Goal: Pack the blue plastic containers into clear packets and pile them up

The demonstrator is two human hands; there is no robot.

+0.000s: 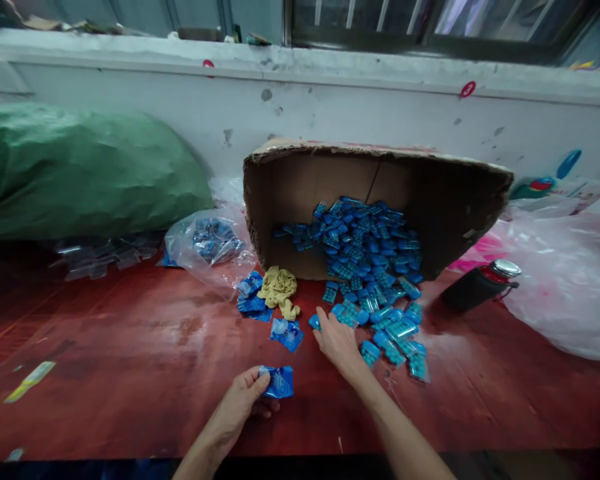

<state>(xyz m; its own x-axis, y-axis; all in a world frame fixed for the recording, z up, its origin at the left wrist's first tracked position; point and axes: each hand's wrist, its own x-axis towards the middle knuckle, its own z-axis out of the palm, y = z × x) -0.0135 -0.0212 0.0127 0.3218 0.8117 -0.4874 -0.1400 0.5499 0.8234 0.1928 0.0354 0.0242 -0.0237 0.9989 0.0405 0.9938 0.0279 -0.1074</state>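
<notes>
My left hand [250,393] is closed, thumb on top, pinching a flat blue printed packet [281,382] above the front of the red table. My right hand [336,339] reaches to the near edge of a spread of small clear packs with blue tops and turquoise contents [397,327]. Its thumb and index finger are at a blue-topped pack [315,322], partly hidden by the fingers. Between the hands and the box lies another blue packet [287,334]. More blue packets [253,297] sit beside a crumpled yellowish cloth or glove [279,288].
A cardboard box [300,167] on its side spills many blue packs [365,233]. Left of it are a clear bag of blue packets [213,240] and a green sack [80,173]. A dark bottle [473,288] and a translucent plastic bag [565,280] stand right, on the red table [145,373].
</notes>
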